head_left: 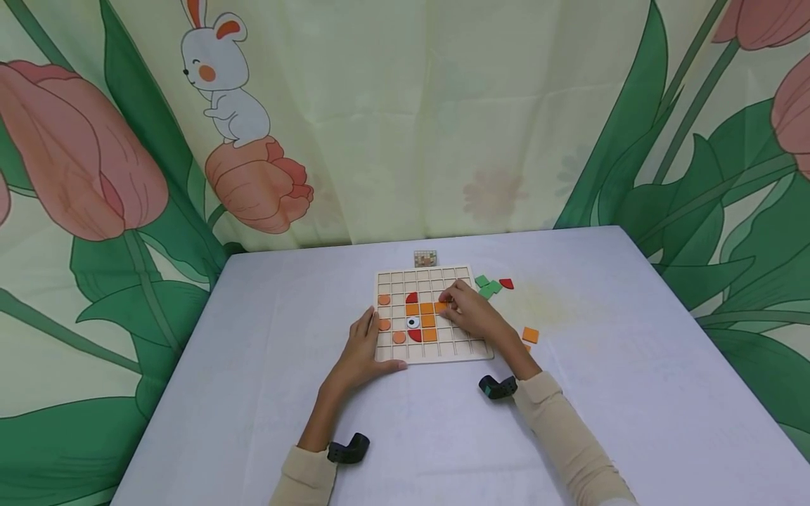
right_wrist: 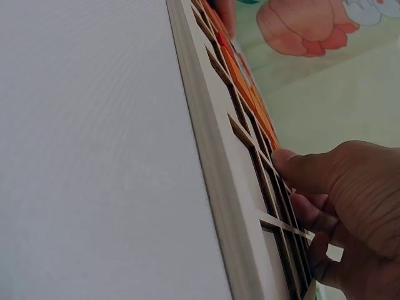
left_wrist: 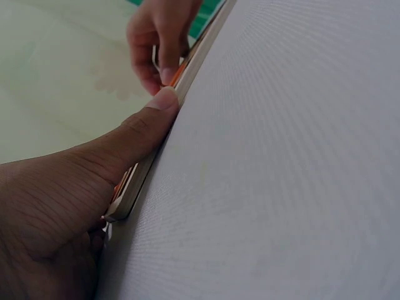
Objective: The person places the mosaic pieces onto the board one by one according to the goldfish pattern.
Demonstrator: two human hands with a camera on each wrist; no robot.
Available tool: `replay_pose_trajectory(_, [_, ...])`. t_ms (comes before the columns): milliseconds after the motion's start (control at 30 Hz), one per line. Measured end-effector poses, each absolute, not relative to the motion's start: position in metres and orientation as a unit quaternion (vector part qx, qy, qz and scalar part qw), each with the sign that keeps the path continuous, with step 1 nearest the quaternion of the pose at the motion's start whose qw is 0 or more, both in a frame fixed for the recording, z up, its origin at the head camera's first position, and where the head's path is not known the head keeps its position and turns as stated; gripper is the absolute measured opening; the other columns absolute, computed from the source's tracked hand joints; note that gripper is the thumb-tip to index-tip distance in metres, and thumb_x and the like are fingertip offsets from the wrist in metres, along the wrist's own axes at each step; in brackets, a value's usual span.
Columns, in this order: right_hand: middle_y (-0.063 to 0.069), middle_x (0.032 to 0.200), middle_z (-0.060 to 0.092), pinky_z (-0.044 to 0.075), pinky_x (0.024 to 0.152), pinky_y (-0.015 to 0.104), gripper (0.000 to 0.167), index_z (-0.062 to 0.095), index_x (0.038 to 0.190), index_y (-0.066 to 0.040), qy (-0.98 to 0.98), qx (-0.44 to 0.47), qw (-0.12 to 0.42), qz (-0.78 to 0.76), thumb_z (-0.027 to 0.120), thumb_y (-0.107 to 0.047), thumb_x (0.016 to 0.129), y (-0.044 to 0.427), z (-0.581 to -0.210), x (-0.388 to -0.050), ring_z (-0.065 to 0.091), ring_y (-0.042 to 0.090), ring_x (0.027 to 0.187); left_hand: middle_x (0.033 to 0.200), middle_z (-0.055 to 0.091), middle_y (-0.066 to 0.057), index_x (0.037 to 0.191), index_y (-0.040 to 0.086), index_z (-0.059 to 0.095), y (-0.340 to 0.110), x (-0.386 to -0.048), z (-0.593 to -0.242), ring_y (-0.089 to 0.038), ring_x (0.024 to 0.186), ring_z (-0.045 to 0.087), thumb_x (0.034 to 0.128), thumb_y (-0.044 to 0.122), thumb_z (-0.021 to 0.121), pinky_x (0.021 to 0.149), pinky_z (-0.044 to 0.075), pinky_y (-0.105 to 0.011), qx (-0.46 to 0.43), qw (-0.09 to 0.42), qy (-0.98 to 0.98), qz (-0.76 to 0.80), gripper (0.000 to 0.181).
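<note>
A wooden grid board [head_left: 392, 351] lies on the table, holding orange square tiles [head_left: 428, 321], red quarter-round pieces [head_left: 412, 298], light-orange discs [head_left: 399, 337] and a white eye piece [head_left: 413, 322]. My left hand [head_left: 362, 349] rests at the board's near left corner, its thumb straight along the front edge and fingers along the left side. In the left wrist view that thumb [left_wrist: 134, 134] touches the edge. Over the right part of the grid, my right hand [head_left: 470, 309] pinches an orange square tile [head_left: 441, 307] at the end of an orange row; its fingertips partly cover the tile.
Green squares [head_left: 487, 287] and a red quarter-round piece [head_left: 507, 284] lie off the board's right side. Nearer me is a loose orange square [head_left: 530, 335], with another partly behind the right wrist. A small patterned card [head_left: 425, 258] stands behind the board.
</note>
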State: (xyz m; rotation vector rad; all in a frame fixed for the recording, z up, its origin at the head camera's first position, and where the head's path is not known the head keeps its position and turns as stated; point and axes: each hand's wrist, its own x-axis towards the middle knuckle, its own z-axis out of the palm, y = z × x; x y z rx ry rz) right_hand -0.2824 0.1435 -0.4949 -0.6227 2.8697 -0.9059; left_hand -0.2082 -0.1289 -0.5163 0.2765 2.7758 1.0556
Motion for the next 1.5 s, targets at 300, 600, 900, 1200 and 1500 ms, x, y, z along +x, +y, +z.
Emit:
replay_pose_trajectory(300, [0.013,0.123,0.06,0.057,0.09,0.035,0.039,0.065,0.137,-0.001,0.934,-0.195,0.019,-0.3,0.071,-0.016,0.102,0.146,-0.494,-0.278,0.058,0.02,0.098,0.178,0.013,-0.02,0.168,-0.003,0.018,-0.129,-0.209,-0.516,-0.042,0.162,0.018,0.079,0.045,0.093,0.125,0.037,-0.057,0.093,0.074,0.93,0.346,0.126])
replay_pose_trajectory(600, [0.011,0.118,0.061,0.053,0.081,0.035,0.033,0.068,0.133,-0.001,0.937,-0.194,0.007,-0.289,0.069,-0.019,0.104,0.171,-0.487,-0.267,0.058,0.02,0.094,0.178,0.013,-0.02,0.168,-0.003,0.018,-0.128,-0.207,-0.515,-0.042,0.162,0.017,0.0788,0.045,0.093,0.125,0.037,-0.058,0.092,0.073,0.927,0.355,0.126])
replay_pose_trajectory(900, [0.013,0.113,0.063,0.058,0.087,0.04,0.027,0.072,0.124,0.0,0.954,-0.162,0.017,-0.253,0.069,-0.016,0.103,0.206,-0.482,-0.252,0.06,0.025,0.098,0.178,0.012,-0.02,0.168,-0.002,0.018,-0.128,-0.21,-0.519,-0.041,0.162,0.017,0.079,0.047,0.093,0.125,0.037,-0.057,0.096,0.074,0.931,0.345,0.126])
replay_pose_trajectory(1200, [0.011,0.108,0.064,0.055,0.075,0.027,0.022,0.074,0.115,-0.001,0.95,-0.172,0.024,-0.26,0.074,-0.015,0.098,0.252,-0.48,-0.239,0.057,0.02,0.09,0.178,0.012,-0.019,0.169,-0.001,0.017,-0.128,-0.209,-0.519,-0.04,0.162,0.017,0.0782,0.047,0.093,0.124,0.038,-0.058,0.083,0.077,0.932,0.345,0.127])
replay_pose_trajectory(1500, [0.011,0.103,0.062,0.044,0.066,0.023,0.031,0.072,0.115,-0.001,0.95,-0.153,0.076,-0.261,0.083,-0.02,0.093,0.278,-0.483,-0.232,0.05,0.017,0.082,0.178,0.012,-0.019,0.169,-0.001,0.019,-0.127,-0.209,-0.517,-0.04,0.162,0.017,0.0785,0.047,0.092,0.124,0.038,-0.058,0.084,0.081,0.932,0.342,0.126])
